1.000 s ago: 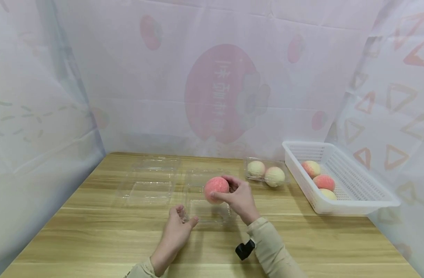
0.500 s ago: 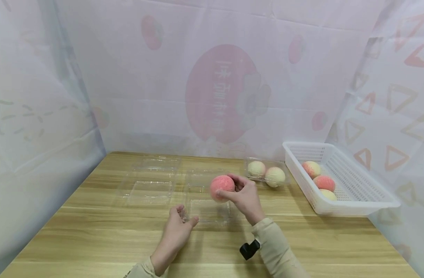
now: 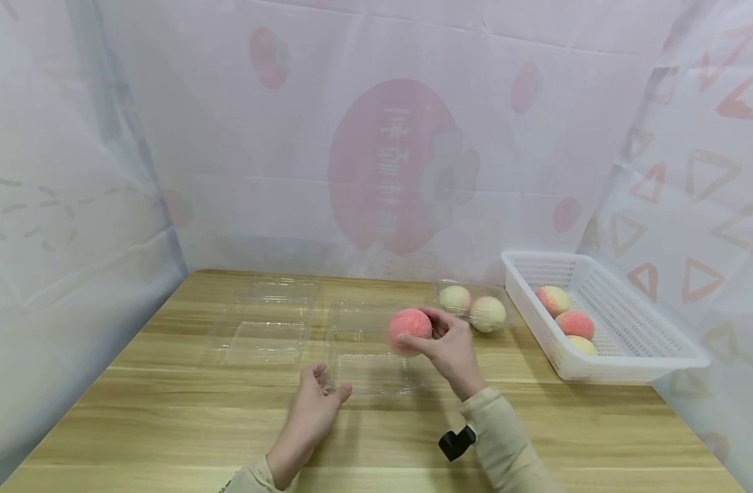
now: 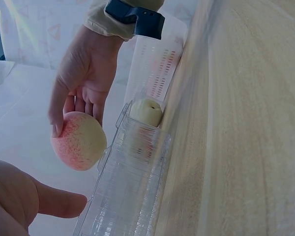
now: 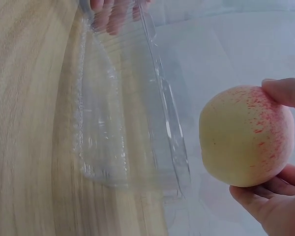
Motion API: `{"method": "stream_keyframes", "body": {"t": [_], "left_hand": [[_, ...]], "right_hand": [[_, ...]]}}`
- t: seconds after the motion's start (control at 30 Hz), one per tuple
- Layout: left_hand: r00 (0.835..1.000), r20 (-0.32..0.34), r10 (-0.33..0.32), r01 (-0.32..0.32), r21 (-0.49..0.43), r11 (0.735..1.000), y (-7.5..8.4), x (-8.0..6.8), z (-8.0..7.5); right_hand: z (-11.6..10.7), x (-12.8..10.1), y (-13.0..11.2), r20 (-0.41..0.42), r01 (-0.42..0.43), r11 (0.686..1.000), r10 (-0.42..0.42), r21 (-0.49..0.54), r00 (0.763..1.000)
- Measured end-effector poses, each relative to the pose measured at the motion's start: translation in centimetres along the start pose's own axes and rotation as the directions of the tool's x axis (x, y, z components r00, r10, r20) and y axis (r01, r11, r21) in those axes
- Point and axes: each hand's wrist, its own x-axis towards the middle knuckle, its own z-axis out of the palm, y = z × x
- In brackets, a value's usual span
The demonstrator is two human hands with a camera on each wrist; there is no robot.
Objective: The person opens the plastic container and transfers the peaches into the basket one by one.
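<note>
A pink-and-cream peach (image 3: pixel 410 330) is held in the air by my right hand (image 3: pixel 451 348), thumb on the near side and fingers behind. It hangs over the right part of an open clear plastic clamshell box (image 3: pixel 373 375), apart from its base. My left hand (image 3: pixel 314 411) holds the box at its near left corner; in the left wrist view the thumb (image 4: pixel 64 201) lies against the rim. Through the plastic, the right wrist view shows left-hand fingers (image 5: pixel 110 17) at the box's end. The cream side of the peach (image 5: pixel 246 137) faces that camera.
Another open clear box (image 3: pixel 268 339) lies on the left of the wooden table (image 3: pixel 185 424). A clear box with two peaches (image 3: pixel 488 313) sits at the back right. Beside it stands a white basket (image 3: pixel 635 366) with several peaches (image 3: pixel 575 324).
My right hand has moved to the right and slightly away from me, carrying the peach along. The left hand stays at the box's corner.
</note>
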Motion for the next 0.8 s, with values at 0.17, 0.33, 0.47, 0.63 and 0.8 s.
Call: {"method": "stream_keyframes", "body": {"t": [0.17,0.33,0.47,0.63,0.8], "left_hand": [[1.000,0.003,-0.001,0.001,0.003,1.000,0.0,0.0,0.0],[1.000,0.008,0.002,-0.002,0.004,1.000,-0.1,0.0,0.1],[1.000,0.008,0.002,-0.002,0.001,1.000,0.0,0.0,0.0],[1.000,0.007,0.001,-0.001,0.007,1.000,0.0,0.0,0.0],[1.000,0.003,-0.008,0.008,0.009,1.000,0.0,0.0,-0.1]], "right_hand": [[-1.0,0.0,-0.1,-0.022,-0.014,1.000,0.014,-0.005,1.000],[-2.1,0.2,-0.2,-0.030,-0.028,1.000,0.027,-0.013,0.999],[-2.9,0.5,-0.2,-0.028,-0.026,0.999,0.025,-0.033,0.999],[-4.2,0.9,-0.6,-0.031,-0.017,0.998,0.016,-0.054,0.999],[-5.9,1.2,-1.2,-0.031,-0.006,0.994,0.002,-0.109,1.000]]}}
